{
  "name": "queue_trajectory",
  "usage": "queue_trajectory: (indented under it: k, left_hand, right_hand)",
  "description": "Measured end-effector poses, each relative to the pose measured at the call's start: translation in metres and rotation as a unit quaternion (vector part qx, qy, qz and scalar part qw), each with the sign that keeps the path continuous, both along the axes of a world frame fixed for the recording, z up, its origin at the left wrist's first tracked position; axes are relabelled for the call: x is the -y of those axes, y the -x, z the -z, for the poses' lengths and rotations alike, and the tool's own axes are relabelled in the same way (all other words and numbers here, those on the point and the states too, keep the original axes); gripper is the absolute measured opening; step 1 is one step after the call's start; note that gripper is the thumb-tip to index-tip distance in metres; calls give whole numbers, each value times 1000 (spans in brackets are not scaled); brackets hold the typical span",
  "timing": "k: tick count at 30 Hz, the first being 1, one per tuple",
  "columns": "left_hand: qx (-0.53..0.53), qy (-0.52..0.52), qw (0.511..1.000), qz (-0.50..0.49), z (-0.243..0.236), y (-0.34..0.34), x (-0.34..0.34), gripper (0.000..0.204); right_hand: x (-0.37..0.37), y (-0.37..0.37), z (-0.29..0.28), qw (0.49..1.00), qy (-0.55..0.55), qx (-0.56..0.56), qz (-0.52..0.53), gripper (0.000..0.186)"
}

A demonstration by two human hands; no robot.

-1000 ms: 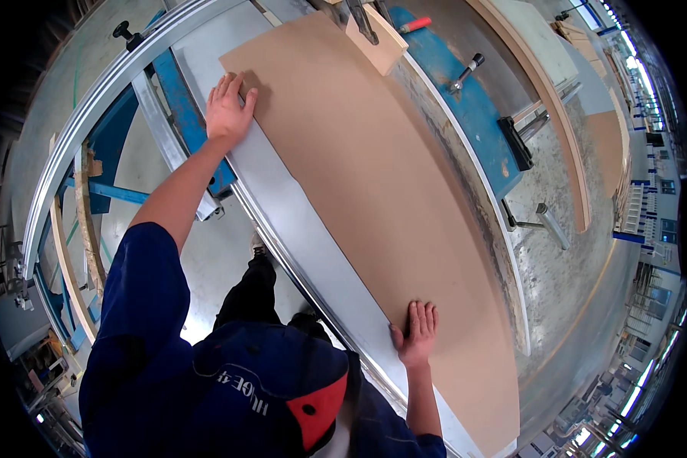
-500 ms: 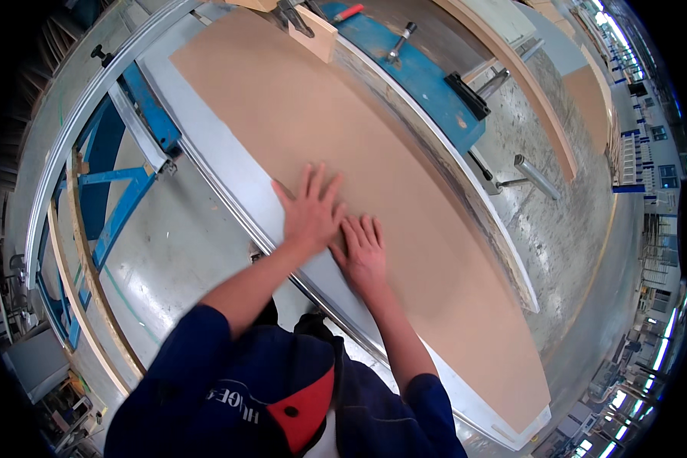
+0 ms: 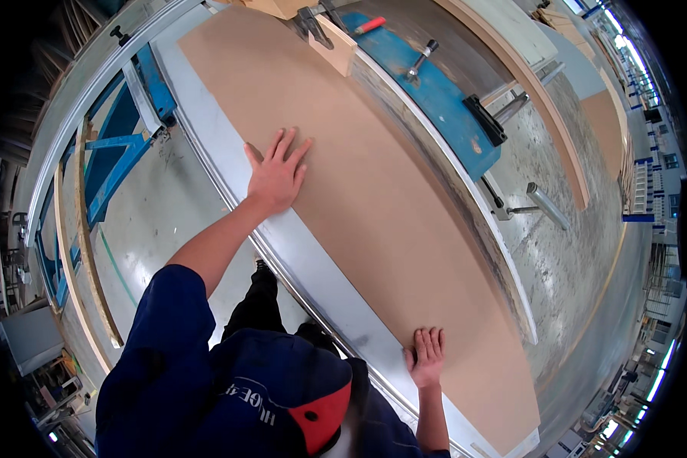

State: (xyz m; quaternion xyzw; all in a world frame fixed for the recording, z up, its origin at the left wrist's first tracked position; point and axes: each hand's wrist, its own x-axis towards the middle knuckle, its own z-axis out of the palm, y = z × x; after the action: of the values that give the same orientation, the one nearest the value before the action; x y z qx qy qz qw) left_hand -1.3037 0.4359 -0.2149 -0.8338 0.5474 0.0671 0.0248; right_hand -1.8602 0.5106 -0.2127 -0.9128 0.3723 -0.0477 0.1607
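Both open and gripping nothing, my left hand (image 3: 275, 180), spread wide, and my right hand (image 3: 427, 362), held narrower, rest on the brown board (image 3: 389, 221) atop the metal table (image 3: 320, 282), where I'd best press evenly to prevent twisting.

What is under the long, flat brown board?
A flat silver-grey metal surface shows along the near edge of the long, flat brown board. Whatever lies under the board's middle is covered and cannot be seen.
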Motion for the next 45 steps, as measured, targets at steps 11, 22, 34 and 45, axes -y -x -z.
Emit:
queue_trajectory:
  k: [11, 22, 34, 45]
  left_hand:
    - [19, 35, 999, -25, 14, -4, 4, 51]
    - [-15, 99, 994, -33, 42, 99, -19, 57]
    - [-46, 37, 998, 17, 56, 259, -43, 57]
    - [-7, 38, 999, -8, 59, 194, -21, 54]
  right_hand:
    - [18, -14, 26, 998, -4, 61, -22, 57]
    - [46, -60, 41, 994, 18, 97, -48, 52]
    - [46, -65, 83, 987, 7, 147, -67, 41]
    - [33, 121, 102, 999, 13, 49, -8, 61]
